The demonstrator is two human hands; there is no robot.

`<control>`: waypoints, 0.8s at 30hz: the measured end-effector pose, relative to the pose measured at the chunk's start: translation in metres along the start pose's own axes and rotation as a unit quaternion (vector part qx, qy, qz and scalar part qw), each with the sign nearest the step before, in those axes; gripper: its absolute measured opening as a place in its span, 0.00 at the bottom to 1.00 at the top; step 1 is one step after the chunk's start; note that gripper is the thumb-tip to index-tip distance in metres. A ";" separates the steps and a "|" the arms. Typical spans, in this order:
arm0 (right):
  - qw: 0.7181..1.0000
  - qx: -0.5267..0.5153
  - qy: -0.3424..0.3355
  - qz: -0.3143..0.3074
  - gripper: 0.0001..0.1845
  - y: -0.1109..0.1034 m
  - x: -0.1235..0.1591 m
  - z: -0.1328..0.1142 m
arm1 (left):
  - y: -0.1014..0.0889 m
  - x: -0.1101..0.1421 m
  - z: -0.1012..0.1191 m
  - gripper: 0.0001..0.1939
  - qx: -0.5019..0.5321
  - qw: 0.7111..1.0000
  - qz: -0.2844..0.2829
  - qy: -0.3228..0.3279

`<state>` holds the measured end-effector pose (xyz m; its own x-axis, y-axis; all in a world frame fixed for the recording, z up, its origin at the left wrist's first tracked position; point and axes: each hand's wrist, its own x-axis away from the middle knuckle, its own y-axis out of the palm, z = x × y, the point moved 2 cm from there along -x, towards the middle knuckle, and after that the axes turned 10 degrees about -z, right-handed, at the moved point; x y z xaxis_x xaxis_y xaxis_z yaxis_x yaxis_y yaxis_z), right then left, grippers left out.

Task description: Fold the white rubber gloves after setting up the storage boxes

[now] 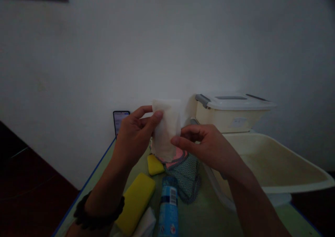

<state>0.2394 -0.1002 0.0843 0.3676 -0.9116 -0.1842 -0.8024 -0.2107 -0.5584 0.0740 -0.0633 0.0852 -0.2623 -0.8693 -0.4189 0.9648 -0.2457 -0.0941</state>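
Observation:
A thin white tissue point(166, 129), folded into an upright rectangle, is held up in front of the wall. My left hand point(136, 134) pinches its upper left side between thumb and fingers. Lower on the opposite edge, my right hand point(201, 143) grips it the same way. Below the tissue lie a pink cloth point(178, 157) with a grey edge and a grey-green cloth point(185, 177). A small yellow sponge point(155, 165) rests beside them. Nearer to me are a larger yellow sponge point(138, 200) and a blue bottle point(169, 209) with a barcode label.
A large cream basin point(293, 189) stands at the right. Behind it is a cream storage box point(222, 120) with a white lid and grey latches. A phone point(117, 120) leans against the wall at the left. Something white point(146, 223) lies by the larger sponge on the green tabletop point(102, 163).

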 end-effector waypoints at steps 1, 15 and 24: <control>1.000 0.003 -0.001 0.005 0.20 0.000 0.000 0.000 | 0.000 0.000 0.000 0.14 -0.010 1.000 0.002 0.003; 1.000 -0.021 -0.015 0.000 0.18 0.001 -0.001 0.004 | 0.000 0.001 0.003 0.12 -0.028 1.000 0.009 0.009; 0.999 0.000 -0.024 -0.021 0.13 -0.002 0.000 0.000 | 0.001 -0.001 -0.001 0.12 0.026 1.000 -0.005 -0.007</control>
<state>0.2409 -0.0997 0.0851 0.4228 -0.8838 -0.2001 -0.7863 -0.2480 -0.5659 0.0755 -0.0619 0.0846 -0.2727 -0.8725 -0.4054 0.9598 -0.2758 -0.0519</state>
